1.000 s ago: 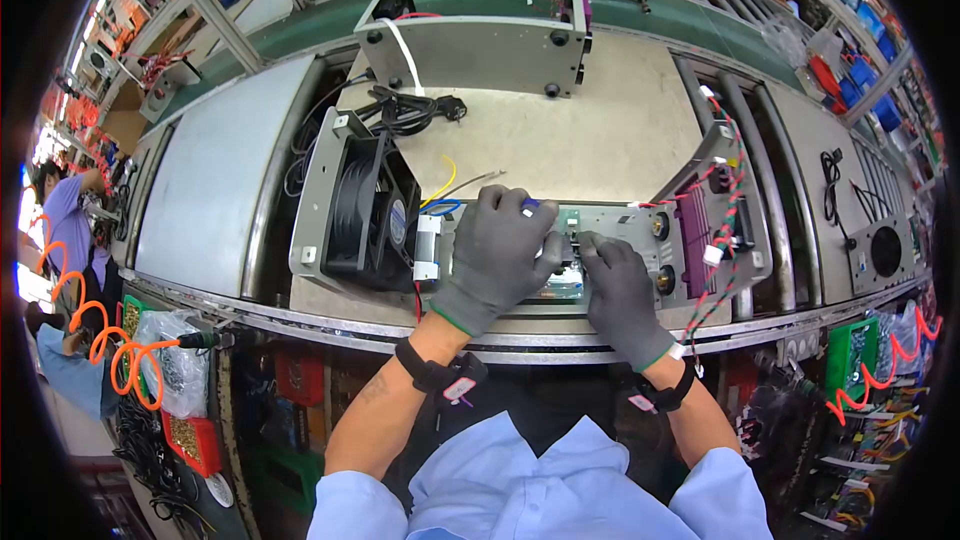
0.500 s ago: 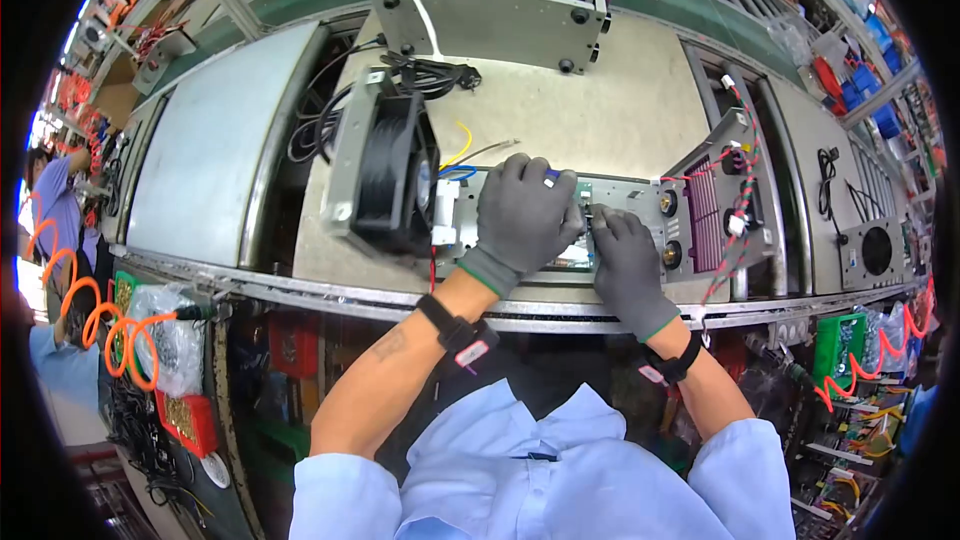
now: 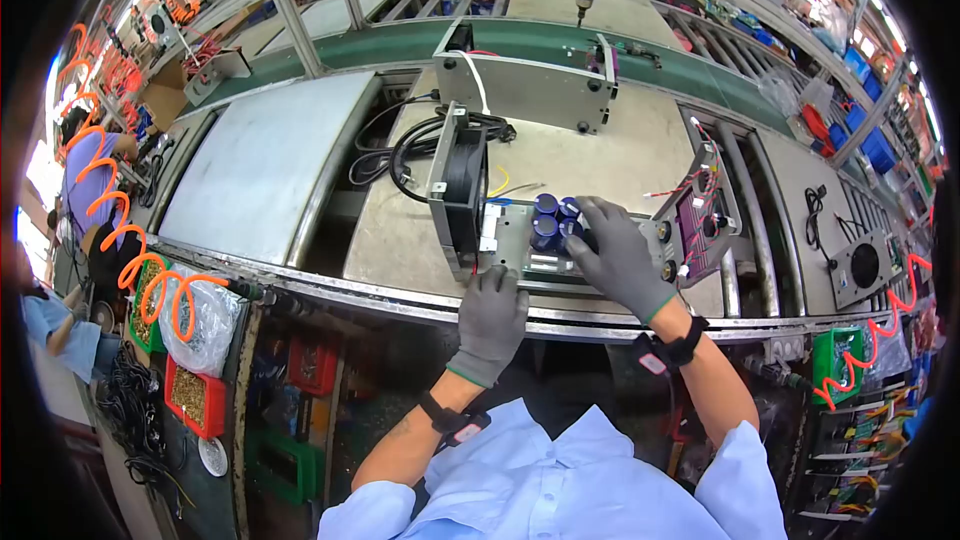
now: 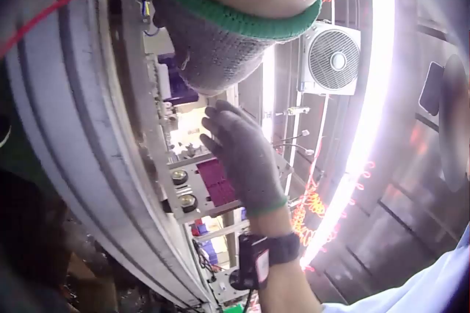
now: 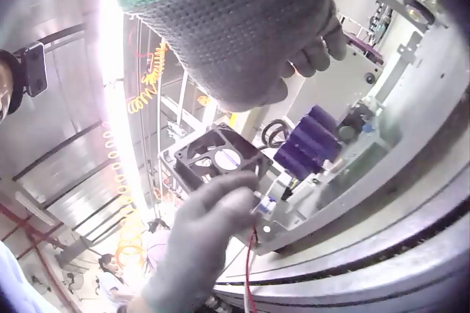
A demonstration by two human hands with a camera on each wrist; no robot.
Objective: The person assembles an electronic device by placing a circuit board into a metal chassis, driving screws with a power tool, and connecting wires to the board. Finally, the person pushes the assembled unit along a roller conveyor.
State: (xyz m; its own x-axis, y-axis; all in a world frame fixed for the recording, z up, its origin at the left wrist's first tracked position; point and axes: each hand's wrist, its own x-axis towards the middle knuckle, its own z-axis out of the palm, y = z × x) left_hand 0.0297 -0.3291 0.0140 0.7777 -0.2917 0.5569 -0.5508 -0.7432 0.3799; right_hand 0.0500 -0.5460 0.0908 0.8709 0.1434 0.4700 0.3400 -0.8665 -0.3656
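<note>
1. Grey metal chassis [image 3: 514,238], a long shallow tray, lies across the middle of the beige surface [image 3: 390,248] before us, a square black plastic fan [image 3: 466,180] upright at its left end and a purple slotted metal part [image 3: 692,224] at its right.
2. We now see the cluster of cylindrical blue capacitors [image 3: 544,230] standing uncovered inside it; half a second ago our left hand [image 3: 493,315] lies over that spot.
3. That hand has moved to the chassis's front corner beside the fan, so we judge that the work at the capacitors now falls to our right hand [image 3: 618,252] alone.
4. Our gloved hands are well apart. The left has its fingers loosely extended at the front edge; it seems to rest there, and we see nothing held.
5. The right reaches in just beside the capacitors, fingers lightly bent, with a gap between thumb and fingertips. We see nothing clamped in it, but cannot tell whether the fingertips touch the nearest capacitor.
</note>
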